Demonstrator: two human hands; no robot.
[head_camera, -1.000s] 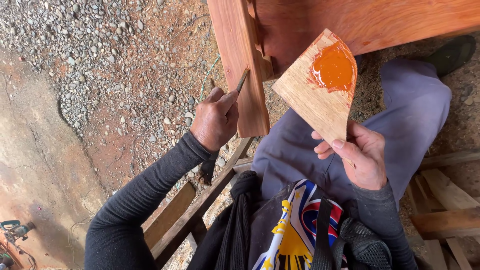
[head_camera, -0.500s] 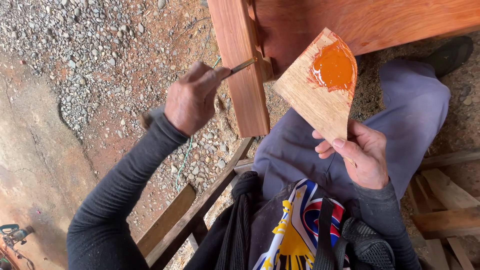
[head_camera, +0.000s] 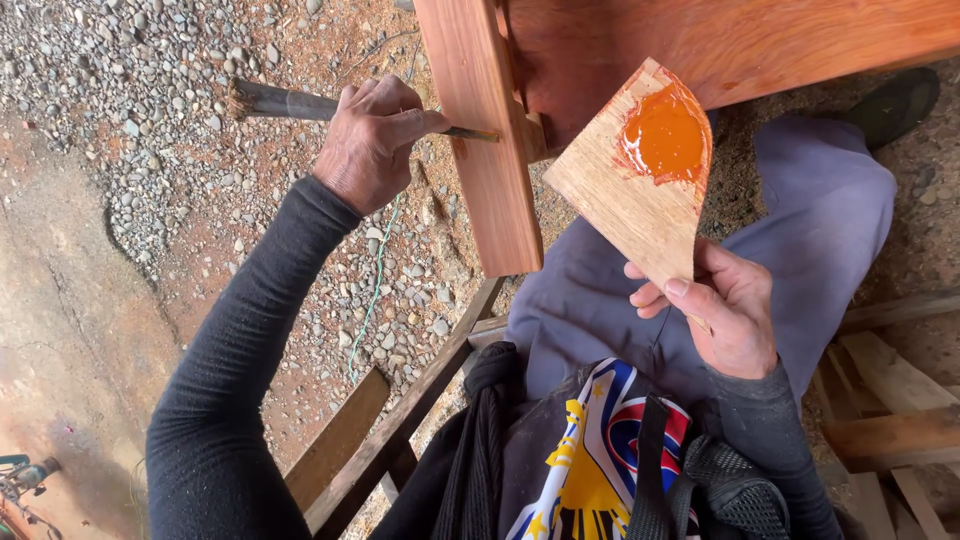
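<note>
My left hand (head_camera: 372, 140) grips a thin dark tool (head_camera: 290, 103) with a frayed back end; its tip lies flat against the side of a reddish wooden leg (head_camera: 485, 150), near the joint with the wide reddish board (head_camera: 740, 40) above. My right hand (head_camera: 725, 310) holds a wedge-shaped scrap of pale wood (head_camera: 630, 205) upright by its narrow end. A glossy blob of orange paste (head_camera: 665, 135) sits on the scrap's upper part. The two hands are apart, with the leg between them.
Gravel and reddish dirt (head_camera: 150, 120) cover the ground at left. A dark wooden frame (head_camera: 400, 430) runs diagonally below my left arm. Loose timber pieces (head_camera: 890, 400) lie at right. My grey trouser leg (head_camera: 800, 210) and a dark shoe (head_camera: 895, 100) stretch under the board.
My left hand has swung left and up, turning the tool from pointing upward to lying level against the leg. The right hand and the scrap with orange paste stayed put.
</note>
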